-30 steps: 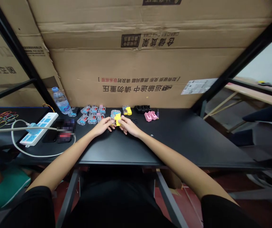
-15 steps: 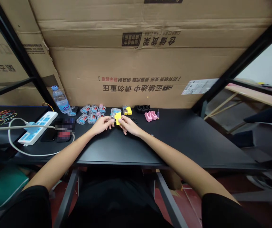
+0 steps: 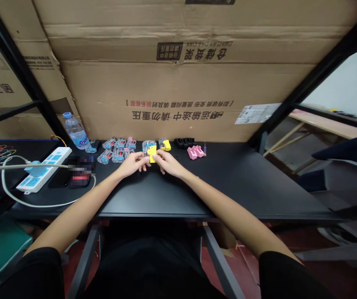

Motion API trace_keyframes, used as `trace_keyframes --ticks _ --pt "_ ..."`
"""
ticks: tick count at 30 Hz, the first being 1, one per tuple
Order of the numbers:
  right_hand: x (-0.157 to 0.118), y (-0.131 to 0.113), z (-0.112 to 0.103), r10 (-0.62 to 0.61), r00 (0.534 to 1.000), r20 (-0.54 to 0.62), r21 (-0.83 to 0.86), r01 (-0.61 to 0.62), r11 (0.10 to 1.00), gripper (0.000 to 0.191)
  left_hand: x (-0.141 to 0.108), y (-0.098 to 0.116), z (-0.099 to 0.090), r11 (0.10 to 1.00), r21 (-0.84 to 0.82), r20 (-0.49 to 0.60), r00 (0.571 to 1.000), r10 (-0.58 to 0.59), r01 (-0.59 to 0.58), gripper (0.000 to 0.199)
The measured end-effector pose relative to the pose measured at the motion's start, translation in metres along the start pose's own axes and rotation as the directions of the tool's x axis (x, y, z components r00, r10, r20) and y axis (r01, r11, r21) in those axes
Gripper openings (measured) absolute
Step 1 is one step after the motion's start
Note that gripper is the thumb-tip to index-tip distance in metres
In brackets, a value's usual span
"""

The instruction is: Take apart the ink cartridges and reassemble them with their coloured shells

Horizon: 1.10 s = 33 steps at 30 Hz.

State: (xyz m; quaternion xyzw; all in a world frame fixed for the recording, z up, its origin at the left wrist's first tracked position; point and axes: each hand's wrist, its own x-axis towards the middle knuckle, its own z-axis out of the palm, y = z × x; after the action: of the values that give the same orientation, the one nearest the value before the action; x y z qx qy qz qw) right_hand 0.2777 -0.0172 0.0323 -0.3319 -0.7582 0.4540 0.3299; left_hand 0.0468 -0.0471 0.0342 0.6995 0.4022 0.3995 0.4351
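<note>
Fingers (image 3: 157, 158) of the right hand (image 3: 170, 163) pinching a little yellow part (image 3: 152, 153) over the tabletop (image 3: 162, 197)

Right thumb's on its face, the rest curled behind, so the pinch looks only as wide as the part; left hand (image 3: 131, 163) has its fingertips bunched at the other edge, can't tell if they're gripping or just touching. Looks like moulded plastic, so I'd guess light, stiff, slightly slick. I'd hold it by the edges and go easy on thin bits. Flat face, notched outline. Just behind: a glossy clear case (image 3: 149, 144) with blue inside. Right of that, a yellow-and-clear case (image 3: 166, 145), ridged black rack (image 3: 184, 143), chunky pink rack (image 3: 196, 152). More see-through cases (image 3: 118, 155) off left, then a plastic bottle (image 3: 77, 135). Creased cardboard (image 3: 172, 83) at the back.
</note>
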Motion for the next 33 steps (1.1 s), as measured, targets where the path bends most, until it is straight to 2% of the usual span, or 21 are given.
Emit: trace_keyframes --ticks 3,7,11,22,25,27,30,33 --pt "0.003 -0.001 0.0 -0.005 1.0 0.013 -0.015 0.005 1.0 0.046 0.001 0.001 -0.001 1.0 -0.009 0.013 1.0 -0.01 0.011 0.042" --pt "0.0 -0.008 -0.02 -0.042 0.999 0.028 -0.098 0.044 0.994 0.046 0.001 0.007 -0.015 0.997 0.05 -0.039 0.998 0.057 -0.055 0.041" --pt "-0.004 -0.009 -0.033 -0.046 0.999 0.02 -0.121 0.048 0.992 0.047 0.0 0.008 -0.021 0.993 0.098 -0.046 0.997 0.063 -0.058 0.042" --pt "0.0 -0.013 -0.029 -0.042 0.99 -0.137 -0.113 0.027 0.993 0.054 0.003 0.005 -0.019 0.998 0.033 -0.05 0.997 0.058 -0.057 0.046" --pt "0.0 -0.014 -0.025 -0.038 0.986 -0.163 -0.103 0.022 0.994 0.055 0.004 0.001 -0.015 0.999 -0.027 -0.095 0.995 0.027 -0.03 0.043" --pt "0.001 -0.013 -0.02 -0.035 0.978 -0.204 -0.112 0.013 0.994 0.056 0.003 -0.001 -0.012 0.999 -0.034 -0.134 0.991 0.008 -0.013 0.052" --pt "0.0 -0.014 -0.013 -0.023 0.964 -0.264 -0.126 -0.011 0.992 0.056 -0.002 0.001 -0.008 0.995 0.101 -0.155 0.988 0.027 -0.011 0.069" --pt "0.0 -0.015 -0.008 -0.005 0.96 -0.281 -0.13 -0.033 0.991 0.055 -0.006 0.005 -0.008 0.945 0.325 -0.152 0.984 0.087 -0.033 0.062"
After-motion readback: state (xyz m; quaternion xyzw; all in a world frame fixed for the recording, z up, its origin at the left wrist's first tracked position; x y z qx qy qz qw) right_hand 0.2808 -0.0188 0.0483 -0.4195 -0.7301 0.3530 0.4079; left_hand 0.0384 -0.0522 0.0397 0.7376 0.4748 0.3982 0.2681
